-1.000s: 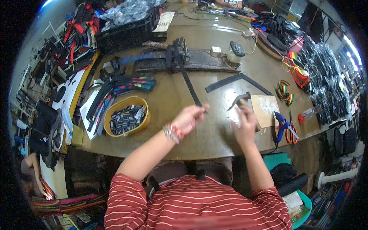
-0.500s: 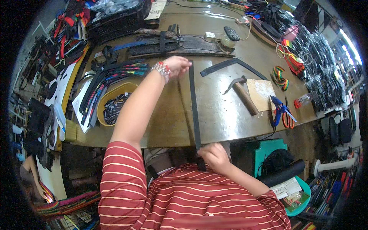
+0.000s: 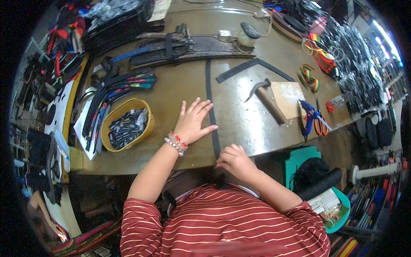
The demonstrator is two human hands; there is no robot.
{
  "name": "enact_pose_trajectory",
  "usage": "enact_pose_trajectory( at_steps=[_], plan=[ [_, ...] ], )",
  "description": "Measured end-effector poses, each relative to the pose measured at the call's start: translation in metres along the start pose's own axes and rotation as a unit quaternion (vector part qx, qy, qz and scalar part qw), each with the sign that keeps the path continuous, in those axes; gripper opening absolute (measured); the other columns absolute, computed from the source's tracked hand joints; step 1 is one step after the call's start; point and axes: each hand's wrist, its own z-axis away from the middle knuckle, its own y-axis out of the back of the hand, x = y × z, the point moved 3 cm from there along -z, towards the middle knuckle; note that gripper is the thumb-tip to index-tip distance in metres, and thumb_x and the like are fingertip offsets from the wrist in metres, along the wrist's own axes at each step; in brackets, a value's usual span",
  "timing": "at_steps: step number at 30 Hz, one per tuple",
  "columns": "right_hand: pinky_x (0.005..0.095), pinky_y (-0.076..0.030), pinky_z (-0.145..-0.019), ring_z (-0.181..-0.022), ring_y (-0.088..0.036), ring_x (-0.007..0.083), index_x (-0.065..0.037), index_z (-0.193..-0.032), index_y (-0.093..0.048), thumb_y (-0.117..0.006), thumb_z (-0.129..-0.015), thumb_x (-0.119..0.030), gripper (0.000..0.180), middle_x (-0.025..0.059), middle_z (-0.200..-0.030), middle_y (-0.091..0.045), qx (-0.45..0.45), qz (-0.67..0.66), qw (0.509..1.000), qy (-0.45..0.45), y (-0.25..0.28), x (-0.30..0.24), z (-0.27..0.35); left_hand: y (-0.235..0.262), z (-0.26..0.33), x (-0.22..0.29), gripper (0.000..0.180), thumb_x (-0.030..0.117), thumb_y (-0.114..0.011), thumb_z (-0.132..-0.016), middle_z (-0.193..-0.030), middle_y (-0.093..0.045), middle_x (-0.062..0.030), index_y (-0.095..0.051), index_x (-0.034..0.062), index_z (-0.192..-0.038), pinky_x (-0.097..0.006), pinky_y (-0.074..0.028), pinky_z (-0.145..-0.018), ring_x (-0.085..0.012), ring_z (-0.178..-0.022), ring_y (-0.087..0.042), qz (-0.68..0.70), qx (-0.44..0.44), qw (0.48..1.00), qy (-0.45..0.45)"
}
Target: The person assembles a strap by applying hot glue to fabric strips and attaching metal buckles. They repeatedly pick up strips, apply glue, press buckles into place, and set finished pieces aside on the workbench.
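A long black strap runs from the middle of the brown table to its front edge. My left hand, with bead bracelets on its wrist, is spread open over the table, fingertips at the strap's left side and thumb across it. At the near edge my right hand has its fingers curled together on the strap's lower end. What lies right under those fingertips is partly hidden. Another black strap, bent at an angle, lies beyond to the right.
A yellow tub of small black pieces stands left, beside a bundle of dark straps. On the right lie a hammer, a tan board, a blue glue gun and orange-handled scissors. A person's arm shows at far left.
My left hand has let go of the strap's far end and come back toward me, its fingers now spread. The strap lies along the table. My right hand stays near the edge.
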Motion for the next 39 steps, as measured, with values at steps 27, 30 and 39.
enact_pose_trajectory(
  at_steps=[27,30,39],
  plan=[
    [0.0419,-0.049,-0.075,-0.089,-0.061,0.0346,-0.006,-0.088,-0.067,-0.072,-0.073,-0.046,0.043,0.0175,-0.095,-0.063,0.006,0.151,0.980,-0.127,0.120,0.050,-0.069,-0.005,-0.001,-0.002,0.080,0.059,-0.058,-0.078,-0.147,-0.034,-0.0030,-0.032,0.0169,-0.142,-0.055,-0.010,-0.113,-0.0262,-0.138,-0.026,0.003,0.001,1.000,0.018],
    [0.0402,-0.050,-0.075,-0.083,-0.063,0.0346,-0.005,-0.087,-0.067,-0.071,-0.072,-0.051,0.049,0.0183,-0.087,-0.062,-0.008,0.195,0.969,-0.152,0.101,0.044,-0.081,-0.005,-0.001,-0.003,0.091,0.061,-0.057,-0.078,-0.148,-0.033,-0.0057,-0.021,0.0143,-0.146,-0.054,-0.009,-0.113,-0.0262,-0.138,-0.026,0.016,-0.010,0.999,0.031],
    [0.0418,-0.052,-0.071,-0.081,-0.063,0.0357,0.000,-0.081,-0.067,-0.068,-0.074,-0.053,0.053,0.0213,-0.088,-0.061,-0.018,0.265,0.952,-0.155,0.099,0.037,-0.114,-0.003,-0.002,-0.003,0.096,0.059,-0.062,-0.076,-0.148,-0.032,-0.0071,-0.017,0.0108,-0.146,-0.053,-0.010,-0.113,-0.0257,-0.138,-0.026,0.022,-0.018,0.999,0.045]
  ],
)
